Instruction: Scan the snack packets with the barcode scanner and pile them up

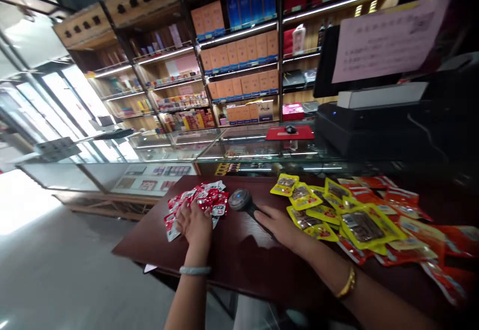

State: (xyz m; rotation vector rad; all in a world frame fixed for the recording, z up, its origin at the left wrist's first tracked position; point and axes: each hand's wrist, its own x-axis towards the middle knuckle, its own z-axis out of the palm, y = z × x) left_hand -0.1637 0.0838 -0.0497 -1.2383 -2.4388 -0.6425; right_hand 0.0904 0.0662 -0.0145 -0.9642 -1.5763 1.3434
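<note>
My left hand (195, 223) lies over a heap of small red and white snack packets (213, 198) at the left of the dark wooden table (235, 260). Its fingers are spread and touch the packets, partly covering them. In my right hand (279, 225) is a dark handheld barcode scanner (241, 200), gripped by its handle. The scanner's round head, showing a small blue light, points left beside the red and white heap. Just right of this hand lie yellow-edged snack packets (305, 198) with brown contents, partly overlapping orange-red packets (402, 200).
Behind the table runs a glass display counter (209, 150) with a red mat (277, 132) and a mouse (290, 129). A monitor (325, 66) bearing a pink paper sheet stands at the right. Boxes (239, 51) fill the wall shelves.
</note>
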